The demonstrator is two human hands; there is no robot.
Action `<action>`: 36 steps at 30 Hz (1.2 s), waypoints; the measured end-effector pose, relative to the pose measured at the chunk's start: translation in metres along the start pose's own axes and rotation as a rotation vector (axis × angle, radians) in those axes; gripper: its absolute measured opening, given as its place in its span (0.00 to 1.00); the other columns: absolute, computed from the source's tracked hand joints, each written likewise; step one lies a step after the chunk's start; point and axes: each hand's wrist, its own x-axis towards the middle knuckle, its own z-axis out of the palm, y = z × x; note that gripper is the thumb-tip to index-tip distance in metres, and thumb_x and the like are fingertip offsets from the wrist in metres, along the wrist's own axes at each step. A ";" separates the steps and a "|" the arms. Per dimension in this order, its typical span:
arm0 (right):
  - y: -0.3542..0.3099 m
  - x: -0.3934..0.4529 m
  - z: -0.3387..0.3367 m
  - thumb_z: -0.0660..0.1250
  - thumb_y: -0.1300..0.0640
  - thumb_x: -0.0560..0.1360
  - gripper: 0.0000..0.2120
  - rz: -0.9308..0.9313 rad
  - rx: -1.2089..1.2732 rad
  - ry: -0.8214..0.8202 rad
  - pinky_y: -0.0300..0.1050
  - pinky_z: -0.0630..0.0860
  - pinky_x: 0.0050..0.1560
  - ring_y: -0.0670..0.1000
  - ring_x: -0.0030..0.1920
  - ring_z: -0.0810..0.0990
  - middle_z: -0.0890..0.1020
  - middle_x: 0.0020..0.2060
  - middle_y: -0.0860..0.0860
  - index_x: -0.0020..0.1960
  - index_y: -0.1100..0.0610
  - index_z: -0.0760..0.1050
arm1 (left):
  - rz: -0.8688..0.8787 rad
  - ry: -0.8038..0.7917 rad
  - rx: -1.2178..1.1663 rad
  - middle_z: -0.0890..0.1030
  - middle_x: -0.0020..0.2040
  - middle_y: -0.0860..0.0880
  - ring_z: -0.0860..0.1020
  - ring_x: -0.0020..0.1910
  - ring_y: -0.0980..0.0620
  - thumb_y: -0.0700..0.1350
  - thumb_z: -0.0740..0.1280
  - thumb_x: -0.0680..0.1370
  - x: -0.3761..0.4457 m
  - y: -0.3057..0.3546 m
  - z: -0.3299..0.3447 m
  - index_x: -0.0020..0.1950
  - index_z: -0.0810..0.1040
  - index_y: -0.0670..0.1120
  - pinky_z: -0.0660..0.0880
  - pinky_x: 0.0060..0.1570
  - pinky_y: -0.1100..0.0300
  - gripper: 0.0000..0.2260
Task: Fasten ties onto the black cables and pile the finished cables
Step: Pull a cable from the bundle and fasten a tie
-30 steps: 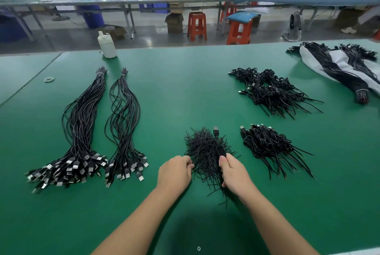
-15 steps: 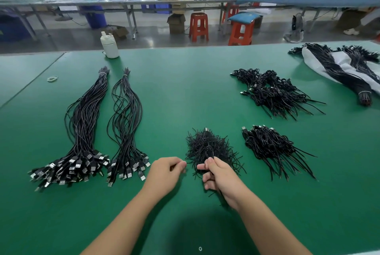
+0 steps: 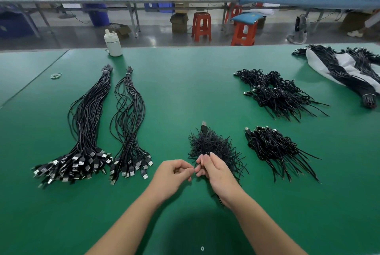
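Both hands meet low at the middle of the green table (image 3: 185,90) in the head view: the right hand (image 3: 218,174) has its fingers curled round a folded black cable (image 3: 204,131), whose USB plug stands up beyond the knuckles, while the left hand (image 3: 171,176) sits just beside it with thumb and forefinger pinched together at the fingertips; whether a tie lies between them is too small to tell. Directly behind the hands lies the loose heap of black ties (image 3: 213,146), its strands sticking out in all directions. To the right of that heap rests a small pile of finished cables (image 3: 273,147), and farther back a larger pile (image 3: 275,92) of the same. On the left, two long bundles of straight cables (image 3: 88,114) lie side by side, plugs fanned toward the person, each bound at its far end. A white bottle (image 3: 112,43) stands at the far edge, a rubber band (image 3: 56,75) lies near the left seam, and bound cables on a white bag (image 3: 337,63) occupy the far right corner
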 end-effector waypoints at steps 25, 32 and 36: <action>-0.013 -0.003 -0.002 0.56 0.55 0.84 0.17 -0.111 -0.465 -0.005 0.41 0.62 0.36 0.45 0.33 0.64 0.68 0.32 0.47 0.36 0.53 0.62 | 0.819 0.325 0.839 0.77 0.39 0.48 0.76 0.37 0.46 0.40 0.68 0.77 -0.018 0.025 -0.002 0.44 0.82 0.44 0.76 0.37 0.52 0.04; -0.021 -0.009 -0.006 0.54 0.53 0.84 0.14 0.147 -0.104 -0.246 0.43 0.55 0.28 0.48 0.27 0.59 0.64 0.27 0.47 0.41 0.54 0.65 | 1.031 0.167 0.883 0.81 0.56 0.46 0.78 0.59 0.47 0.32 0.64 0.74 -0.011 0.040 -0.021 0.48 0.80 0.44 0.71 0.62 0.56 0.10; -0.020 -0.011 -0.001 0.54 0.57 0.82 0.13 0.066 -0.224 -0.200 0.41 0.59 0.30 0.46 0.29 0.63 0.66 0.30 0.46 0.39 0.53 0.66 | 0.769 0.166 0.702 0.82 0.44 0.56 0.78 0.43 0.54 0.36 0.70 0.76 -0.008 0.044 -0.018 0.47 0.80 0.48 0.69 0.50 0.53 0.07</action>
